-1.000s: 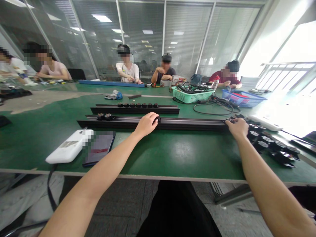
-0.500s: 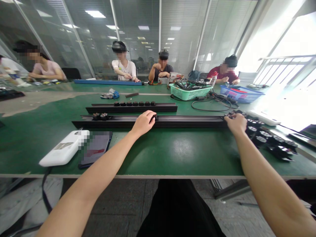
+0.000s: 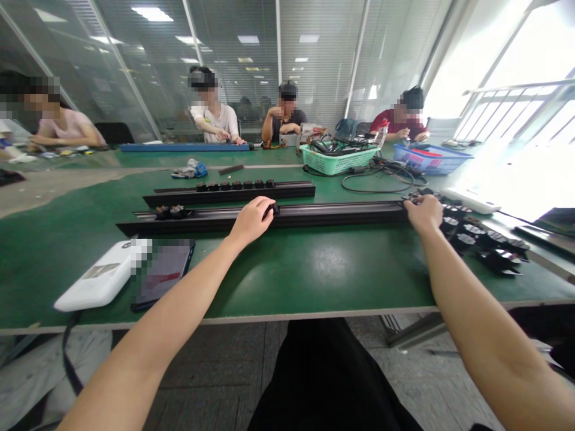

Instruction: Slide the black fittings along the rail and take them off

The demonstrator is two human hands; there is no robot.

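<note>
A long black rail (image 3: 332,214) lies across the green table (image 3: 314,269). My left hand (image 3: 252,220) is closed around a small black part (image 3: 275,209) on the rail, left of its middle. At the rail's right end, my right hand (image 3: 423,212) is closed with fingertips pressed down; what they grip is hidden. Two small black parts (image 3: 171,212) sit on the rail's left portion. Behind lies a shorter black rail (image 3: 242,194) with several similar parts on it. A pile of black parts (image 3: 476,230) lies beside my right hand.
A white device (image 3: 96,275) and a phone (image 3: 164,272) lie at the front left. Behind the rails are a cloth (image 3: 191,169), a green basket (image 3: 339,160) of cables and a blue basket (image 3: 433,160). Several people sit across the table.
The view has shifted slightly, so the scene sits a little further left. Both hands keep their places on the rail.
</note>
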